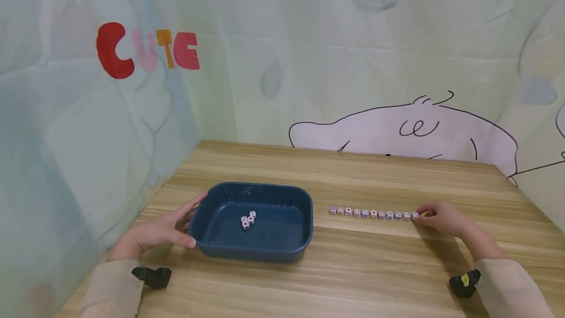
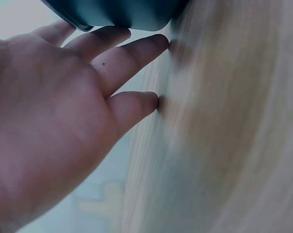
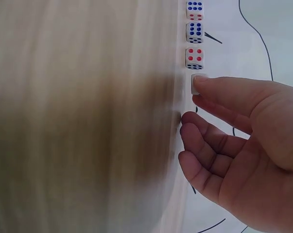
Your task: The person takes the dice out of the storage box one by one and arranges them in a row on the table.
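Note:
A dark blue rectangular tray (image 1: 253, 257) stands left of the middle, with several white dice (image 1: 245, 223) clustered on its floor. My left hand (image 1: 159, 227) spreads around the tray's left end, thumb by the front corner and index finger along the rim. In the left wrist view its lower fingers (image 2: 131, 56) reach down to the tabletop beside the tray. On the right, a straight row of dice (image 1: 373, 214) runs across the wood. My right hand (image 1: 443, 217) pinches the die (image 3: 194, 84) at the row's right end between thumb and index finger; the thumb hides much of it.
The wooden table (image 1: 353, 278) meets a printed cloth backdrop (image 1: 273, 63) at its back and left. A black wrist camera (image 1: 152, 277) sits at the left sleeve, another wrist camera (image 1: 465, 283) at the right one.

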The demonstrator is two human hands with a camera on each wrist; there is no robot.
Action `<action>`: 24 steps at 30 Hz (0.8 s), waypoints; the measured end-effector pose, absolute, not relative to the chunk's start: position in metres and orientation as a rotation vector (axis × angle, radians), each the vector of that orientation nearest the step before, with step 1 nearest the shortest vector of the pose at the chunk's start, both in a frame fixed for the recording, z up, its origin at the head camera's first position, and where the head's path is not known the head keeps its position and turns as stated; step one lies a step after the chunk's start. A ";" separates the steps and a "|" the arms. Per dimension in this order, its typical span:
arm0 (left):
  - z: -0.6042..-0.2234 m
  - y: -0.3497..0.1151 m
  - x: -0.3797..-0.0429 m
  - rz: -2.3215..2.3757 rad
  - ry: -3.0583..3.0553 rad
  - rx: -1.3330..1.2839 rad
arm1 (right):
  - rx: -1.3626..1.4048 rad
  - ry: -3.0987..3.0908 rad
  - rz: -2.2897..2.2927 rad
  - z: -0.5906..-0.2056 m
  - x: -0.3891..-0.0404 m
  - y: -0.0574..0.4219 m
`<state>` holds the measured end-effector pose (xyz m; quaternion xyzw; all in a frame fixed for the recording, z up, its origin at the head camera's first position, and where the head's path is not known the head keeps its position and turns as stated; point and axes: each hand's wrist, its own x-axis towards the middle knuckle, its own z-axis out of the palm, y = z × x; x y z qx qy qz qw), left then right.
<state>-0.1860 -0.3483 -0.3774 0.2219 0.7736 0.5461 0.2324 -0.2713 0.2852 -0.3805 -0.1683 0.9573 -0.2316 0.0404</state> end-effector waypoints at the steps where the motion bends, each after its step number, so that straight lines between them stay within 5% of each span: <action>1: -0.377 -0.348 -0.186 1.499 2.126 0.607 | -0.514 2.933 -0.705 -0.381 -0.272 0.285; 24: -0.376 -0.347 -0.184 1.500 2.127 0.570 | -0.476 2.911 -0.663 -0.372 -0.272 0.283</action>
